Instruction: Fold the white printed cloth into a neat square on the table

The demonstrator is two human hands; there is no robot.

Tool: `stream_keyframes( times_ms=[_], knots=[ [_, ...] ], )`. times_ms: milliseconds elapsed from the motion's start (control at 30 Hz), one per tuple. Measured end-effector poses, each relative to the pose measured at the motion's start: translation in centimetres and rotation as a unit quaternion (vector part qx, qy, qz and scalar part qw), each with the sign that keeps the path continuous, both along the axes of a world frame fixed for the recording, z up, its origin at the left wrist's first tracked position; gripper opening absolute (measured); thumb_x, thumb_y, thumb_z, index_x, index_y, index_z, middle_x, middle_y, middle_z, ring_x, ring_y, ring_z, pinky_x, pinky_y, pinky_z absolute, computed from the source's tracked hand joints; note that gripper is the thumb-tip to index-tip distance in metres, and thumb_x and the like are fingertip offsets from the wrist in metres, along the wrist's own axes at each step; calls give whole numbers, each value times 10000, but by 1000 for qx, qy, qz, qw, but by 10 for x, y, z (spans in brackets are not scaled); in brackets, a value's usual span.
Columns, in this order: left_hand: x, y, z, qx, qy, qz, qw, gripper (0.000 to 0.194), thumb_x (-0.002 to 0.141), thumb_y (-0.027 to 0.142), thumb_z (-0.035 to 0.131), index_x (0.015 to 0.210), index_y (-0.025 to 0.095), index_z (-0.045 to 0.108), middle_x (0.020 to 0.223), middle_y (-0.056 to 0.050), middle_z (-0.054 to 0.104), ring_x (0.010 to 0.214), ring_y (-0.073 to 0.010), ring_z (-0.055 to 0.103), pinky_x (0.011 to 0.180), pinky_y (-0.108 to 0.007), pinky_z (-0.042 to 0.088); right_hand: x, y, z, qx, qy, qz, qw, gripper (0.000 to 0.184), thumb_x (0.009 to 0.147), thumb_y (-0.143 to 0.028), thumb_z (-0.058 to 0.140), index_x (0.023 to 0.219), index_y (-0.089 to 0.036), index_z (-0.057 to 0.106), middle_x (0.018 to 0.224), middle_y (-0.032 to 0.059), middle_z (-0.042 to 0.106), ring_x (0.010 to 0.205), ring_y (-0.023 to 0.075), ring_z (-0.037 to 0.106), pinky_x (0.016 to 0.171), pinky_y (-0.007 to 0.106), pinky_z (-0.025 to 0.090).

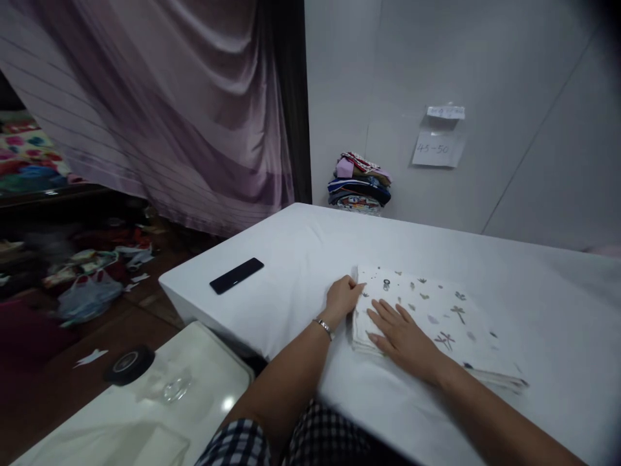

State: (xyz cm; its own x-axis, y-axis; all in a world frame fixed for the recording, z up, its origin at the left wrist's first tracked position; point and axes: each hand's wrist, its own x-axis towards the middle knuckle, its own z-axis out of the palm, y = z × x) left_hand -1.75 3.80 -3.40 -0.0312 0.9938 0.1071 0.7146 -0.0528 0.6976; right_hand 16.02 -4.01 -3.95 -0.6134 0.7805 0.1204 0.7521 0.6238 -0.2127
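A folded white cloth (427, 310) with small printed plants and animals lies in layers on the white-covered table. At its left edge, my left hand (343, 296) has its fingers curled round the border of the cloth, with a metal bracelet on the wrist. My right hand (400, 336) rests flat on top of the cloth near its front left part, fingers stretched out. Its palm side is hidden against the fabric.
A black phone (237, 276) lies on the table (286, 246) to the left. Folded clothes (359, 181) are stacked beyond the far edge. A lower white surface (194, 362) at front left holds a black round object (130, 366) and a clear glass-like piece (177, 388). A purple curtain (208, 110) hangs behind.
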Motion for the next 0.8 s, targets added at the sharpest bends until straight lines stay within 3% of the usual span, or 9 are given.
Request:
stream_keyframes(
  times_ms=[333, 533, 667, 800],
  knots=[
    [1, 4, -3, 17, 2, 3, 1000, 218, 803, 401, 520, 729, 203, 573, 728, -9, 631, 662, -147, 542, 598, -254, 371, 2, 2, -12, 46, -10, 5, 999, 553, 913, -486, 305, 1428, -312, 211, 1480, 29, 208, 1353, 248, 177, 1080, 523, 194],
    [6, 8, -6, 47, -58, 26, 997, 202, 756, 396, 580, 753, 195, 560, 795, -3, 620, 716, -127, 540, 642, -231, 390, 1, 3, -14, 50, -27, -7, 998, 558, 902, -506, 309, 1414, -286, 273, 1477, 26, 206, 1354, 247, 171, 1087, 512, 192],
    [6, 10, -6, 10, -65, 17, 998, 232, 736, 419, 587, 739, 188, 564, 746, 9, 610, 681, -119, 517, 625, -224, 375, -2, 1, -10, 45, -56, -14, 997, 558, 906, -507, 282, 1403, -253, 306, 1475, 24, 208, 1353, 244, 176, 1082, 497, 212],
    [6, 8, -4, -27, -63, 13, 998, 203, 704, 380, 604, 753, 183, 590, 751, 13, 617, 667, -115, 500, 622, -221, 364, 4, 5, -27, 89, -72, -16, 993, 557, 892, -510, 297, 1396, -272, 312, 1459, 9, 242, 1331, 260, 239, 1053, 492, 278]
  ],
)
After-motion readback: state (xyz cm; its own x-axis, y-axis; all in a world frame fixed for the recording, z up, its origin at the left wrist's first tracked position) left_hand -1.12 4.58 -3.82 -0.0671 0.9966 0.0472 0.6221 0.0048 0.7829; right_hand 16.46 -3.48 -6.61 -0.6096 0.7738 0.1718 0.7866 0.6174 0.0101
